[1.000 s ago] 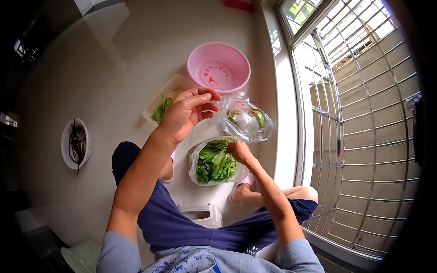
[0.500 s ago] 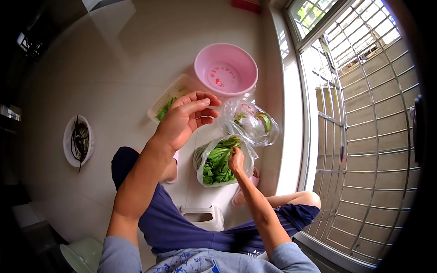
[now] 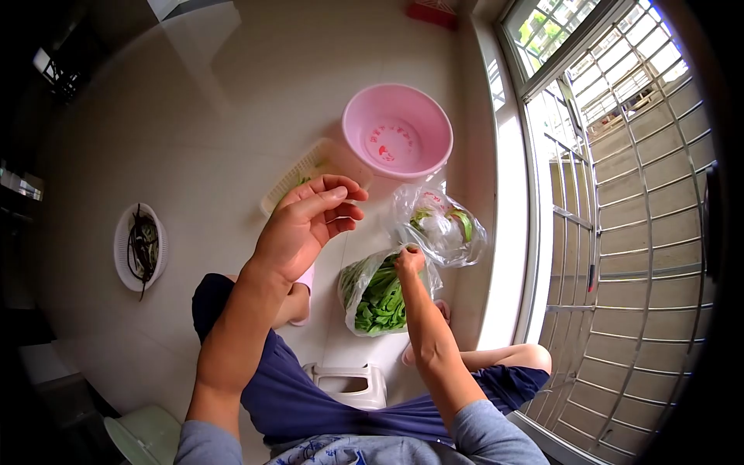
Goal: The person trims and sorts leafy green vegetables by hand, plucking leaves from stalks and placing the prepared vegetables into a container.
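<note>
My left hand (image 3: 314, 225) is raised, palm up, its fingers loosely curled and apart with nothing visible between them. It hangs above the floor, in front of a cream basket (image 3: 306, 167) with some green leaves. My right hand (image 3: 410, 260) is closed at the upper edge of a clear plastic bag (image 3: 355, 287) full of leafy greens (image 3: 381, 301); whether it grips the bag's rim or a stem is hidden. Just beyond lies a second clear bag (image 3: 442, 229) with some green and whitish contents. A pink basin (image 3: 397, 132) stands behind the bags.
At the left, a white basket (image 3: 141, 248) holds dark, long pods. A white stool (image 3: 353, 384) stands between my legs, and a pale green container (image 3: 143, 435) at lower left. A wall ledge and barred window (image 3: 612, 232) run along the right. A red object (image 3: 432, 13) lies far back.
My right hand has moved from the right side of the greens to the bag's upper edge. The bag now leans more closed around the greens. My left hand stays raised. The view has shifted slightly.
</note>
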The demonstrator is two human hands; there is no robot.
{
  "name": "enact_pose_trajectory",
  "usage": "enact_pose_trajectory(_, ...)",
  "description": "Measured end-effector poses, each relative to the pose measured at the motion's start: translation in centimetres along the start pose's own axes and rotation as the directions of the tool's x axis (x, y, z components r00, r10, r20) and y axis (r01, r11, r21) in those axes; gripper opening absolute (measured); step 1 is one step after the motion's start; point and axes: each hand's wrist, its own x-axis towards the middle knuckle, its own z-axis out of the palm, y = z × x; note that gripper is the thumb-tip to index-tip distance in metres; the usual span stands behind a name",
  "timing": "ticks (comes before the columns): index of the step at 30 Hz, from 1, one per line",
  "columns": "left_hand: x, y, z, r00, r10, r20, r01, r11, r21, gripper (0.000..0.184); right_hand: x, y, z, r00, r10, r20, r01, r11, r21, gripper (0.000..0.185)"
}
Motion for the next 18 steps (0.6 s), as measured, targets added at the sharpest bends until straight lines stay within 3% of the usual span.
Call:
enact_pose_trajectory(6, 0.0, 0.0, -0.1, 1.0, 0.007, 0.012, -0.007, 1.0, 0.001, 0.014, -2.2, -1.2, -3.0, 0.998, 0.045, 0.039, -0.035, 0.974, -0.223, 0.019)
enact_pose_trajectory(8, 0.0, 0.0, -0.1, 1.0, 0.015, 0.023, -0.015, 1.0, 0.002, 0.013, -4.3, -0.5, -4.6, 0.984, -0.165, 0.067, 0.174, 0.971, -0.166, 0.022)
enact_pose_trajectory(10, 0.1, 0.0, 0.1, 0.999, 0.026, 0.035, -0.026, 0.999, 0.018, 0.013, -8.7, -1.8, -7.5, 0.981, -0.135, 0.139, 0.135, 0.991, 0.016, 0.029)
enact_pose_trajectory(12, 0.2, -0.4, 0.5, 0.999, 0.026, 0.029, -0.027, 1.0, 0.013, 0.013, -10.7, -1.2, -9.3, 0.918, -0.369, 0.144, 0.381, 0.923, -0.058, 0.037)
enact_pose_trajectory(14, 0.4, -0.9, 0.9, 0.999, 0.025, 0.032, -0.025, 1.0, 0.012, 0.013, -14.2, -4.3, -11.9, 0.855, -0.497, 0.146, 0.506, 0.862, -0.026, 0.04)
enact_pose_trajectory(16, 0.6, -1.5, 1.3, 0.997, 0.014, 0.078, -0.017, 0.999, 0.033, 0.013, -14.7, -5.1, -13.1, 0.828, -0.484, 0.282, 0.518, 0.854, -0.055, 0.038)
enact_pose_trajectory(17, 0.7, -1.8, 1.6, 0.996, 0.015, 0.087, -0.018, 0.999, 0.032, 0.013, -14.4, -5.0, -13.4, 0.753, -0.572, 0.326, 0.63, 0.769, -0.105, 0.029)
enact_pose_trajectory(18, 0.7, -2.0, 2.0, 0.992, -0.007, 0.129, -0.012, 0.99, 0.144, 0.014, -14.3, -5.1, -14.0, 0.753, -0.575, 0.321, 0.632, 0.768, -0.106, 0.029)
